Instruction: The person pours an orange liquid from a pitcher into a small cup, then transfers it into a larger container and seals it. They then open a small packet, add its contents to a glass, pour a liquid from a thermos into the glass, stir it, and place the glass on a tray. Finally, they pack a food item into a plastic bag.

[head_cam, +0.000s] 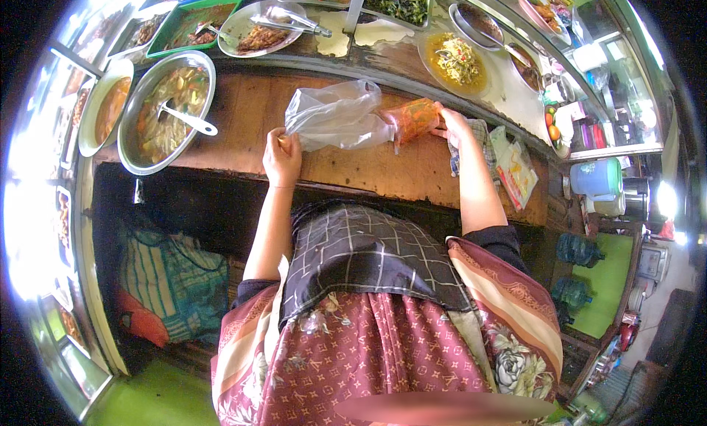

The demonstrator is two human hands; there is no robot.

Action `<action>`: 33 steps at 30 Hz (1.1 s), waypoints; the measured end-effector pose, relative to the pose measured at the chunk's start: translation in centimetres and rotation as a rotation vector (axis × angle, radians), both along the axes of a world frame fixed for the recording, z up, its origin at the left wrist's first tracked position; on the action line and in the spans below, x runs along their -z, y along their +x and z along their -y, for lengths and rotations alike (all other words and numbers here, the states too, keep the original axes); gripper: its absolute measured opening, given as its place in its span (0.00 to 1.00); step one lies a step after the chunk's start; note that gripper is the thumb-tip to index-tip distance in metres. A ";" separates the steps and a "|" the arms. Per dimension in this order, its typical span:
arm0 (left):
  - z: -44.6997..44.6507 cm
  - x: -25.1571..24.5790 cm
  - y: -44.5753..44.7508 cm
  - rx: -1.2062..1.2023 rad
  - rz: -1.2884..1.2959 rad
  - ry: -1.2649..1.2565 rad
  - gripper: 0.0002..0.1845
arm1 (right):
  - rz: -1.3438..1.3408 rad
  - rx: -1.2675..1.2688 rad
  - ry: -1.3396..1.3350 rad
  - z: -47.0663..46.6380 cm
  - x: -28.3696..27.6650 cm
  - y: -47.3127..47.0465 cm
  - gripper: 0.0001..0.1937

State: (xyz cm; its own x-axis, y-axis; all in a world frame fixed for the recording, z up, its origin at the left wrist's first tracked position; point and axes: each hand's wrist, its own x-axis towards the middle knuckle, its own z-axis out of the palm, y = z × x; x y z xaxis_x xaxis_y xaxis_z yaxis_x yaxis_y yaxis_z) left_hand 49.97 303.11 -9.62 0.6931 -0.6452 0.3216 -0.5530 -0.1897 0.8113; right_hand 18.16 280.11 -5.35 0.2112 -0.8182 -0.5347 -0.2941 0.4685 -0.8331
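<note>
My left hand (283, 156) pinches the edge of a translucent plastic carrier bag (337, 114), which stretches over the wooden counter (353, 174). At its other end lies a clear plastic bag of orange-red food (411, 120), its near part at the carrier bag's side; whether it is partly inside, I cannot tell. My right hand (452, 125) holds the far end of that food bag with its fingertips. Just right of my right wrist are a checked cloth (479, 141) and a printed plastic bag (516, 169).
A large oval bowl of vegetable soup (128, 150) with a white ladle (190, 119) stands at the left, beside a bowl of orange soup (88, 122). Behind the counter are a plate with tongs (226, 45), a green tray (157, 47) and a glass plate of shredded food (428, 67).
</note>
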 end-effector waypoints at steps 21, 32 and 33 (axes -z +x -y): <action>3.2 -6.9 -4.4 0.476 0.384 -0.218 0.15 | 0.689 0.420 -0.315 -5.5 3.6 -1.9 0.08; 6.3 -4.6 -8.6 0.707 0.354 0.371 0.15 | 0.767 0.456 -0.348 -6.3 3.7 0.7 0.10; 5.9 -4.5 -8.3 0.676 0.351 0.406 0.14 | 0.757 0.445 -0.351 -6.2 3.6 0.7 0.11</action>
State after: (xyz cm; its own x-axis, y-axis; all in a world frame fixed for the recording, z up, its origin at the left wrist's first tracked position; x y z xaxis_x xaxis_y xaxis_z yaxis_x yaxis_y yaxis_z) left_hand 41.67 297.23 -5.08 0.0222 -0.9947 0.1005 -0.8578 0.0326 0.5129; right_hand 18.85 286.34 -8.96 0.0311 -0.9954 -0.0909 0.5282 0.0936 -0.8439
